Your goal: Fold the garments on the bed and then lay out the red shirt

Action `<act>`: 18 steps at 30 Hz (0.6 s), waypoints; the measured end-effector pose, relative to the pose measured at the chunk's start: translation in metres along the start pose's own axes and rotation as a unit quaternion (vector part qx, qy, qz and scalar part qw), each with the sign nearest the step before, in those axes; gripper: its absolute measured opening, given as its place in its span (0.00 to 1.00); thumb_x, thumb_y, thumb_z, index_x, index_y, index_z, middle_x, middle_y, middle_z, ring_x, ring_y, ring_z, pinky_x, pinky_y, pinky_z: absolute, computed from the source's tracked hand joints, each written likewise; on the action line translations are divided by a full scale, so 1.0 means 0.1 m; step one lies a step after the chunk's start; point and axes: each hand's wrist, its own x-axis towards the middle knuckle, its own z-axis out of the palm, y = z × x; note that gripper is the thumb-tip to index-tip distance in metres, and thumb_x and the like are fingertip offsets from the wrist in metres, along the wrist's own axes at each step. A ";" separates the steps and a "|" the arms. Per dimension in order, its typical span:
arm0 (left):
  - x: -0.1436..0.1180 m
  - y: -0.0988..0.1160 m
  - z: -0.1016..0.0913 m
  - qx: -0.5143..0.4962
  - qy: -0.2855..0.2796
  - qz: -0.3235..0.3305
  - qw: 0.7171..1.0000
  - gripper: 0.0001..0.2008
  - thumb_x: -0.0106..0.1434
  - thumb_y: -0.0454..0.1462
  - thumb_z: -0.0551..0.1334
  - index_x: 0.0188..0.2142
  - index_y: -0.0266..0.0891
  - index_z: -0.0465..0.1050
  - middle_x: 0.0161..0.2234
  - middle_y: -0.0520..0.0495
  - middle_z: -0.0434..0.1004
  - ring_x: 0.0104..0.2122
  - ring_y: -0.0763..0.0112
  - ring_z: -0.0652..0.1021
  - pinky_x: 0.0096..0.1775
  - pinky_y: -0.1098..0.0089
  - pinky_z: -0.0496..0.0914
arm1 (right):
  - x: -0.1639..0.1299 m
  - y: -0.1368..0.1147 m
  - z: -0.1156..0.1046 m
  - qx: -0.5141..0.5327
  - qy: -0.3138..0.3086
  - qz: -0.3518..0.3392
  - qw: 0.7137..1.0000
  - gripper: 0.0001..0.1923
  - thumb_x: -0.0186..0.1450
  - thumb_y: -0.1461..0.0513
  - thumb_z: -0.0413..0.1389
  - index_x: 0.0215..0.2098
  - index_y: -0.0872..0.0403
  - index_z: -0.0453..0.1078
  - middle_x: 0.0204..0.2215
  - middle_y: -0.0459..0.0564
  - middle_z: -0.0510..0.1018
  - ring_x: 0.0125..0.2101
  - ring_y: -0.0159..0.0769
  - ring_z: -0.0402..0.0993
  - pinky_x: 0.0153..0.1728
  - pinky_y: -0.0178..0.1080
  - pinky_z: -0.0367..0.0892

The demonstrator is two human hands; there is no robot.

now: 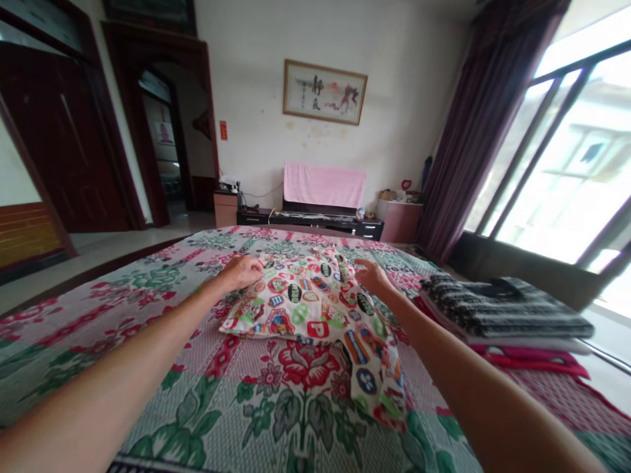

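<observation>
A white children's shirt [300, 302] printed with colourful cartoon badges lies spread on the flowered bedspread [197, 420]. One sleeve [372, 378] trails from its right side down towards me. My left hand [242, 271] is closed at the garment's far left edge, its fingers curled on the cloth. On the opposite side, my right hand [372, 276] pinches the far right edge, and its fingertips are partly hidden by the hand itself. Small folds show in the fabric between both hands.
At the right, a stack of folded clothes, with a black-and-white knit [507, 305] on top, sits on the bed beside my right forearm. Beyond the bed stand a low black cabinet [369, 230] and a pink cloth [325, 185] draped over something. A window [566, 151] is at right.
</observation>
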 end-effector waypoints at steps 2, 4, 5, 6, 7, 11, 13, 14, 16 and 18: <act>-0.15 -0.03 0.03 -0.001 -0.057 -0.003 0.998 0.11 0.51 0.42 0.61 0.29 0.38 0.79 0.27 0.50 0.78 0.31 0.68 0.75 0.30 0.74 0.62 | -0.18 0.12 -0.01 -0.042 -0.004 0.034 0.999 0.22 0.55 0.67 0.51 0.47 0.55 0.74 0.40 0.52 0.80 0.41 0.41 0.74 0.44 0.37 0.66; -0.29 -0.07 0.00 -0.019 -0.115 -0.005 0.993 0.12 0.48 0.45 0.62 0.25 0.38 0.77 0.21 0.52 0.73 0.26 0.71 0.72 0.26 0.74 0.59 | -0.33 0.18 -0.04 -0.085 -0.008 0.048 0.995 0.15 0.56 0.65 0.53 0.39 0.55 0.77 0.34 0.52 0.80 0.38 0.41 0.74 0.39 0.36 0.65; -0.35 -0.09 -0.02 -0.035 -0.151 -0.002 0.988 0.13 0.47 0.47 0.63 0.23 0.39 0.76 0.20 0.53 0.71 0.24 0.72 0.70 0.26 0.74 0.58 | -0.39 0.19 -0.05 -0.108 -0.013 0.055 0.993 0.13 0.57 0.63 0.53 0.35 0.55 0.78 0.32 0.52 0.80 0.36 0.41 0.75 0.37 0.35 0.64; -0.40 -0.12 -0.05 -0.053 -0.189 0.003 0.981 0.13 0.45 0.47 0.64 0.23 0.40 0.76 0.19 0.53 0.71 0.24 0.72 0.69 0.25 0.74 0.57 | -0.43 0.20 -0.07 -0.130 -0.018 0.064 0.989 0.12 0.58 0.61 0.52 0.31 0.56 0.78 0.29 0.52 0.80 0.33 0.40 0.74 0.34 0.34 0.63; -0.45 -0.14 -0.09 -0.071 -0.227 0.012 0.971 0.14 0.44 0.48 0.64 0.24 0.40 0.76 0.20 0.53 0.71 0.24 0.73 0.69 0.26 0.74 0.58 | -0.46 0.19 -0.08 -0.148 -0.025 0.076 0.986 0.13 0.60 0.60 0.51 0.29 0.56 0.77 0.27 0.52 0.79 0.31 0.39 0.74 0.31 0.33 0.62; -0.63 -0.20 -0.16 -0.090 -0.324 0.064 0.939 0.18 0.45 0.49 0.65 0.33 0.42 0.77 0.30 0.51 0.76 0.30 0.70 0.72 0.31 0.74 0.63 | -0.54 0.13 -0.10 -0.151 -0.065 0.113 0.980 0.17 0.61 0.56 0.52 0.23 0.57 0.76 0.20 0.50 0.76 0.25 0.34 0.71 0.24 0.32 0.56; -0.69 -0.17 -0.17 -0.050 -0.331 0.084 0.939 0.17 0.44 0.46 0.66 0.34 0.42 0.76 0.32 0.50 0.76 0.33 0.69 0.73 0.34 0.74 0.65 | -0.55 0.09 -0.16 -0.116 -0.071 0.116 0.984 0.17 0.59 0.54 0.54 0.22 0.57 0.75 0.18 0.47 0.74 0.23 0.32 0.69 0.22 0.31 0.55; -0.71 -0.15 -0.16 -0.021 -0.327 0.093 0.940 0.16 0.44 0.44 0.65 0.33 0.41 0.76 0.33 0.50 0.75 0.34 0.68 0.73 0.34 0.73 0.65 | -0.56 0.06 -0.21 -0.090 -0.070 0.120 0.986 0.16 0.59 0.54 0.55 0.23 0.57 0.75 0.17 0.46 0.73 0.22 0.31 0.68 0.22 0.30 0.55; -0.73 -0.09 -0.14 0.033 -0.311 0.112 0.943 0.12 0.44 0.41 0.64 0.31 0.41 0.76 0.32 0.49 0.75 0.34 0.68 0.73 0.34 0.72 0.65 | -0.55 0.02 -0.35 -0.035 -0.064 0.136 0.988 0.13 0.58 0.57 0.55 0.25 0.57 0.75 0.16 0.45 0.71 0.20 0.29 0.67 0.21 0.30 0.56; -0.74 -0.03 -0.12 0.071 -0.298 0.120 0.944 0.09 0.45 0.38 0.62 0.28 0.40 0.76 0.30 0.49 0.74 0.33 0.67 0.72 0.33 0.72 0.65 | -0.55 0.00 -0.53 -0.017 -0.042 0.148 0.988 0.10 0.56 0.60 0.55 0.30 0.57 0.76 0.17 0.45 0.72 0.19 0.29 0.67 0.20 0.30 0.57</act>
